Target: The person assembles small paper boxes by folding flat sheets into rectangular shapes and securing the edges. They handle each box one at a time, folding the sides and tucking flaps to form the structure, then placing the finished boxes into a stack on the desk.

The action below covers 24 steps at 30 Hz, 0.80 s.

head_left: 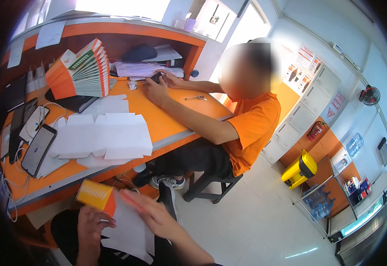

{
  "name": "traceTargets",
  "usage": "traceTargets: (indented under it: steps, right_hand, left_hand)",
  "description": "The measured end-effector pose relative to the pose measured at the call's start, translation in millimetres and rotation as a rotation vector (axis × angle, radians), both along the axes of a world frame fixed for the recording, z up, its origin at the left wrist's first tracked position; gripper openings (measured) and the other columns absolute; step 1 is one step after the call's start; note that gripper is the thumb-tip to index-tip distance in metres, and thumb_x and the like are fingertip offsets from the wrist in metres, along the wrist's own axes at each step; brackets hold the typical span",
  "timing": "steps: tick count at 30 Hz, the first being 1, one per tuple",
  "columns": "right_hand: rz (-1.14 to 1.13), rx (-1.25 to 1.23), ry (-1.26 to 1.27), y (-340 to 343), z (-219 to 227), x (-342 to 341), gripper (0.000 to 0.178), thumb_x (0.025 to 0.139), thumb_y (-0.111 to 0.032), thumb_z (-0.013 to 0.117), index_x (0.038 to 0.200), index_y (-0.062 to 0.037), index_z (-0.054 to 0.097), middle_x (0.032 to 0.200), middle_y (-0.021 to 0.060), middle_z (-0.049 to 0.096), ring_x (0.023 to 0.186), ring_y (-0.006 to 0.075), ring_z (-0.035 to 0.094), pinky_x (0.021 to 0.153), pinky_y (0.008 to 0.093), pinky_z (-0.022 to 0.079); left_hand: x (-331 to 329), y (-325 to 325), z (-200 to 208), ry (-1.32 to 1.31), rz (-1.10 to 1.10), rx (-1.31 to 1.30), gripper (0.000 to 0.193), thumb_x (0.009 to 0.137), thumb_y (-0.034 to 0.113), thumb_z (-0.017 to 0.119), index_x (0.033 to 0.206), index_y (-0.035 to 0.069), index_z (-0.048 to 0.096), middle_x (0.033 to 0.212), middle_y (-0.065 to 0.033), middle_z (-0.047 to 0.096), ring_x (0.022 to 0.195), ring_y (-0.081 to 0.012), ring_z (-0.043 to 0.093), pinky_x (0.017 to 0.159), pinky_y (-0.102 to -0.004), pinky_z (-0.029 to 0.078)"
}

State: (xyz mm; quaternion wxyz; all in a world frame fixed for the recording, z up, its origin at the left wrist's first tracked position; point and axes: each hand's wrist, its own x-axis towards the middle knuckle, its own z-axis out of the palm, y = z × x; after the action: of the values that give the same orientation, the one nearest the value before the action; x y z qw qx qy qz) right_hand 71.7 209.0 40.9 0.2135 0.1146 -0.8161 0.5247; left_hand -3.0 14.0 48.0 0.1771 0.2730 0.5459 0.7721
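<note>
My left hand (91, 224) is closed around the lower edge of a small yellow-and-orange carton (97, 195) above my lap. The carton is partly folded into a box shape. White card (129, 230) spreads below it over my dark trousers; I cannot tell whether it is part of the same carton. At the carton's right side, my right hand (156, 217) is smeared by motion, its fingers close to an orange edge. Whether it grips that edge is unclear. On the desk just ahead lie several flat white carton blanks (107, 135), printed side hidden.
A stack of folded orange, white and green cartons (80, 71) leans on the orange desk (171, 117). Phones with cables, one a black smartphone (39, 150), lie at left. A person in an orange shirt (255, 128) sits opposite on a black stool (213, 184), holding a small dark object.
</note>
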Motion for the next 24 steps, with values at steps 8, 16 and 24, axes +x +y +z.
traceTargets:
  steps: [8,16,24]
  right_hand:
    - [0.168,0.031,0.068,-31.9,8.1,-4.7,0.061,0.077,-0.001,0.060,0.134,-0.0020,0.039,0.139,0.0201,0.040,0.129,0.0350,0.040,0.107,0.0421,0.034]
    - [-0.127,-0.226,0.181,-32.6,-7.9,8.3,0.035,0.076,0.008,0.056,0.110,-0.0026,0.056,0.124,0.0189,0.054,0.112,0.0304,0.055,0.095,0.0376,0.043]
    - [-0.203,-0.283,0.151,-35.8,-0.3,0.1,0.022,0.078,0.002,0.059,0.100,-0.0023,0.059,0.118,0.0171,0.056,0.104,0.0270,0.056,0.089,0.0337,0.044]
  left_hand:
    - [0.0,-8.6,-8.3,-0.117,0.030,0.095,0.054,0.083,0.028,0.067,0.126,0.004,0.043,0.114,-0.0076,0.055,0.101,-0.0188,0.057,0.085,-0.0341,0.049]
    - [10.2,13.1,-4.0,-0.246,-0.220,0.176,0.047,0.085,0.003,0.061,0.129,0.005,0.042,0.126,-0.0087,0.046,0.121,-0.0193,0.046,0.102,-0.0388,0.039]
    - [13.4,23.2,-10.5,-0.324,-0.176,0.205,0.050,0.084,-0.001,0.063,0.128,0.004,0.040,0.126,-0.0102,0.046,0.120,-0.0199,0.048,0.103,-0.0372,0.039]
